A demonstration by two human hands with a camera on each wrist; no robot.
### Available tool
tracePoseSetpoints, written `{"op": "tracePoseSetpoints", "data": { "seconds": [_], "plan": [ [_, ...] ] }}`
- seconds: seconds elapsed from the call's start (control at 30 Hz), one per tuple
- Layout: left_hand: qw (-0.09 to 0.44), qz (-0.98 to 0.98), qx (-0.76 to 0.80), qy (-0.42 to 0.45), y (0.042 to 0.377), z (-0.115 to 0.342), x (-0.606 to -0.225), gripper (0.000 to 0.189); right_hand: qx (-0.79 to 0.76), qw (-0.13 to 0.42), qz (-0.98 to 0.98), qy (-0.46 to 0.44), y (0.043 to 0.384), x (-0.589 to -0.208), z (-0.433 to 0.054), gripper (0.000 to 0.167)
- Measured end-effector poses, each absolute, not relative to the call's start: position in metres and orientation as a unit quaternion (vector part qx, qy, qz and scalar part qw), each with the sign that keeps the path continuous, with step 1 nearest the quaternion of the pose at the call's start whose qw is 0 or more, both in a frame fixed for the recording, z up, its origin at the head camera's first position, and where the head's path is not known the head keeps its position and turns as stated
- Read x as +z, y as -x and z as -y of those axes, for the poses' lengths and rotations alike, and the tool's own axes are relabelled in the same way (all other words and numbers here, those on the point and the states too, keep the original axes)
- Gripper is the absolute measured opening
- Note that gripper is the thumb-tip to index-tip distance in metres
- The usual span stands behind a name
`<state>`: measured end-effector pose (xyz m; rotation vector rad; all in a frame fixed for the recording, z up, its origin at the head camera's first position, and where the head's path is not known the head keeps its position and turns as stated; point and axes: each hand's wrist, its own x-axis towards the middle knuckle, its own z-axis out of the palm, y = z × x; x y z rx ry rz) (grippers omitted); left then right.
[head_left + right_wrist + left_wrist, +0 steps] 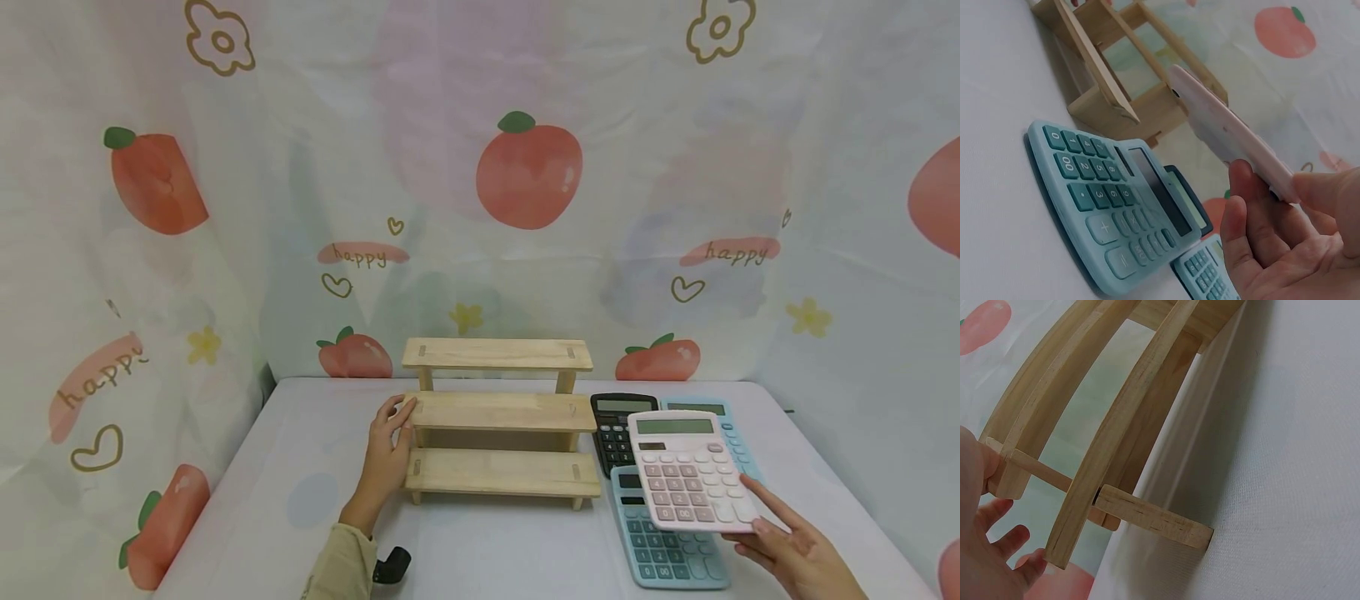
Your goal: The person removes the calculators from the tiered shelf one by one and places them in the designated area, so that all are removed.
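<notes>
A three-tier wooden step rack (502, 471) stands on the white table. My left hand (387, 457) touches the left end of its middle shelf; in the left wrist view the fingers spread beside the shelf ends (1063, 550). At the right, my right hand (802, 542) pinches a pink-and-white calculator (693, 475) by its lower right corner, thumb above and fingers beneath. It is held up over a teal calculator (671, 554), as the right wrist view shows its thin edge (1241, 140). Behind lie a black calculator (615, 433) and a light blue calculator (738, 446), both partly hidden.
A small black curved object (392, 567) lies beside my left sleeve (341, 562). Fruit-printed cloth (442, 275) hangs behind the table and at both sides. White cloth (300, 467) covers the tabletop.
</notes>
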<state>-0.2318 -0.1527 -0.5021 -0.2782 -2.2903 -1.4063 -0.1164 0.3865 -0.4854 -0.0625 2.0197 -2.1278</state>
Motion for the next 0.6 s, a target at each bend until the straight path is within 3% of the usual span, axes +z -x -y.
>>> {"op": "tracePoseSetpoints", "data": {
  "seconds": [0.6],
  "plan": [
    [0.229,0.827,-0.502,0.104,0.231,0.152,-0.501,0.038,-0.784,0.178,-0.593,0.055,0.116,-0.506,-0.425,0.05]
  ]
}}
